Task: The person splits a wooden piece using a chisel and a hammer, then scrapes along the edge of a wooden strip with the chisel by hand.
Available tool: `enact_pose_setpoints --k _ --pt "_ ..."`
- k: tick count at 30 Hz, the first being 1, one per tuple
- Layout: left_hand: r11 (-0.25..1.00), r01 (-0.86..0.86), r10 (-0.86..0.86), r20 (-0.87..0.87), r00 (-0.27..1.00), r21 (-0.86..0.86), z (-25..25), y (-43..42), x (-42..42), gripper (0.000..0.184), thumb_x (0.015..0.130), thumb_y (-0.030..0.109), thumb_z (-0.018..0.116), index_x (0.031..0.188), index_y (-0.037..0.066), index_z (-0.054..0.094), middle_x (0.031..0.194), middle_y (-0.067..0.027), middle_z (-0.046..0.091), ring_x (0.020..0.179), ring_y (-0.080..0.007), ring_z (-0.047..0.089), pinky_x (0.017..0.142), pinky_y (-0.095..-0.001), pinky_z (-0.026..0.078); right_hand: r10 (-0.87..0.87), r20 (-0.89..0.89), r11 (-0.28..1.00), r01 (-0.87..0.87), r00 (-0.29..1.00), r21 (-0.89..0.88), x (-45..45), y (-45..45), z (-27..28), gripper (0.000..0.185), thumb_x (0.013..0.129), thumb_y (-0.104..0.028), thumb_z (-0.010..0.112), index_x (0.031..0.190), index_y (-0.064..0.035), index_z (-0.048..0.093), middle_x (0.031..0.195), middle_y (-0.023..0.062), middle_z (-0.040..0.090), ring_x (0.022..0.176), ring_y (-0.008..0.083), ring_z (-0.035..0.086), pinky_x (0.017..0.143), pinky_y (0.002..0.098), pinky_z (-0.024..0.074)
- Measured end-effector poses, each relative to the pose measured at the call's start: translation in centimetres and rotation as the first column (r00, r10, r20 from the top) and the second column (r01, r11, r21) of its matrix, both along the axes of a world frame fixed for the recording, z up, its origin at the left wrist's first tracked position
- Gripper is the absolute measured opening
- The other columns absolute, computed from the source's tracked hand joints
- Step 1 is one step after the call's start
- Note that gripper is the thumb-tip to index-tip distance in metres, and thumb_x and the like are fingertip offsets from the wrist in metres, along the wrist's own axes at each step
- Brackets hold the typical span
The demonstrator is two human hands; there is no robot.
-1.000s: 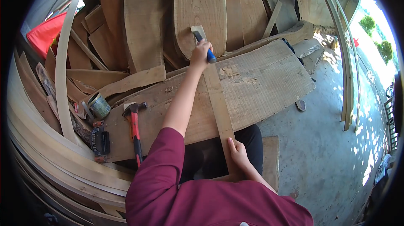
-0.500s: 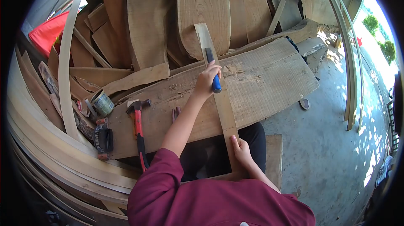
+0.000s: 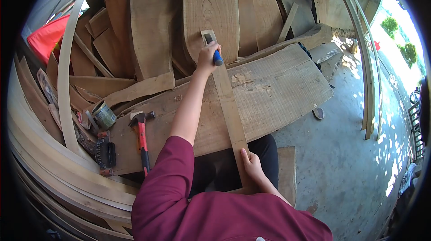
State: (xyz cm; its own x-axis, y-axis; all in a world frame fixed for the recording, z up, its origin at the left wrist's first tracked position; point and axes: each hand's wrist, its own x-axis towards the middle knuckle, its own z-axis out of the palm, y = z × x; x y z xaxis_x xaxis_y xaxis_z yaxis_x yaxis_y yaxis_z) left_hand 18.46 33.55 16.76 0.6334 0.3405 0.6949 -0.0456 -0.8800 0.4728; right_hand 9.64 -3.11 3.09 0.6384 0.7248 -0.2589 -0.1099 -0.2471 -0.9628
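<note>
My left hand (image 3: pixel 207 59) is wrapped round what looks like a chisel (image 3: pixel 218 58) with a blue handle. Its flat metal blade lies along the far end of a long, narrow wooden strip (image 3: pixel 229 108). That strip runs from near my body across a broad, rough plank (image 3: pixel 287 88) and sticks out beyond its far edge. Close to my lap, my right hand (image 3: pixel 253 165) grips the near part of the strip, thumb on top.
On the plank's left lie a red-and-black claw hammer (image 3: pixel 142 140) and a dark, brush-like tool (image 3: pixel 106 152), near a tin can (image 3: pixel 104 115). Tall boards (image 3: pixel 211 12) lean behind. Curved wooden strips (image 3: pixel 67 169) bend round the left side. Concrete floor (image 3: pixel 332 164) stretches to the right.
My left hand has slid the chisel farther away along the strip, almost to its far end. My right hand keeps its hold. The whole view has shifted slightly.
</note>
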Motion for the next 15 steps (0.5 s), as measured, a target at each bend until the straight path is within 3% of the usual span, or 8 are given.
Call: enact_pose_setpoints --k 2,8,10,11,12,15 --pt "0.993 0.012 -0.014 0.009 1.000 0.118 -1.3 -3.2 -1.6 0.007 0.070 -0.002 0.052 0.070 0.003 0.048 0.082 -0.0145 0.061 0.088 -0.0318 0.062 0.098 -0.0404 0.042 0.003 0.011 1.000 -0.003 1.000 0.014 0.2 0.1 -0.7 0.048 0.095 -0.040 0.047 0.081 0.0037 0.061 0.061 0.0017 0.054 0.059 0.0074 0.048 0.053 0.0275 0.0413" --pt "0.999 -0.013 0.008 -0.113 0.994 -0.040 -4.7 -16.3 -8.9 0.007 0.074 0.001 0.052 0.071 0.004 0.047 0.086 -0.0145 0.061 0.098 -0.0336 0.059 0.098 -0.0412 0.043 0.026 0.010 0.999 -0.026 1.000 -0.019 0.3 0.1 -0.8 0.047 0.094 -0.040 0.048 0.079 0.0030 0.060 0.060 0.0035 0.055 0.059 0.0075 0.049 0.053 0.0276 0.0414" --pt "0.985 0.067 -0.100 -0.209 0.973 -0.157 -5.4 -19.6 -10.9 0.008 0.076 0.002 0.053 0.071 0.003 0.046 0.085 -0.0132 0.060 0.105 -0.0346 0.057 0.098 -0.0411 0.043 -0.017 0.087 1.000 0.016 0.996 0.012 0.2 0.1 -0.8 0.046 0.094 -0.040 0.048 0.081 0.0021 0.059 0.062 0.0056 0.056 0.060 0.0087 0.051 0.054 0.0275 0.0418" --pt "0.983 0.062 -0.098 -0.205 0.974 -0.174 -5.7 -21.0 -11.8 0.008 0.076 0.002 0.053 0.071 0.003 0.046 0.085 -0.0132 0.060 0.105 -0.0346 0.057 0.098 -0.0411 0.043 -0.006 0.326 0.997 0.032 0.945 -0.075 0.5 0.0 -0.7 0.038 0.094 -0.036 0.050 0.091 0.0015 0.056 0.066 0.0076 0.056 0.062 0.0102 0.052 0.055 0.0279 0.0422" --pt "0.979 0.080 -0.119 -0.211 0.970 -0.186 -5.9 -22.2 -12.7 0.007 0.077 0.002 0.053 0.073 0.003 0.047 0.084 -0.0125 0.059 0.108 -0.0343 0.056 0.098 -0.0412 0.042 0.002 0.326 0.995 0.029 0.945 -0.091 0.5 0.0 -1.0 0.038 0.094 -0.036 0.050 0.091 0.0015 0.056 0.066 0.0076 0.056 0.062 0.0102 0.052 0.055 0.0279 0.0422" --pt "0.976 0.077 -0.121 -0.211 0.970 -0.204 -6.6 -25.2 -14.9 0.004 0.078 0.001 0.053 0.077 0.003 0.050 0.088 -0.0117 0.059 0.113 -0.0335 0.053 0.101 -0.0412 0.040 -0.202 0.186 0.958 0.155 0.962 0.242 0.2 -0.1 -1.7 0.027 0.094 -0.025 0.050 0.104 0.0005 0.050 0.075 0.0070 0.056 0.069 0.0109 0.052 0.062 0.0265 0.0432"
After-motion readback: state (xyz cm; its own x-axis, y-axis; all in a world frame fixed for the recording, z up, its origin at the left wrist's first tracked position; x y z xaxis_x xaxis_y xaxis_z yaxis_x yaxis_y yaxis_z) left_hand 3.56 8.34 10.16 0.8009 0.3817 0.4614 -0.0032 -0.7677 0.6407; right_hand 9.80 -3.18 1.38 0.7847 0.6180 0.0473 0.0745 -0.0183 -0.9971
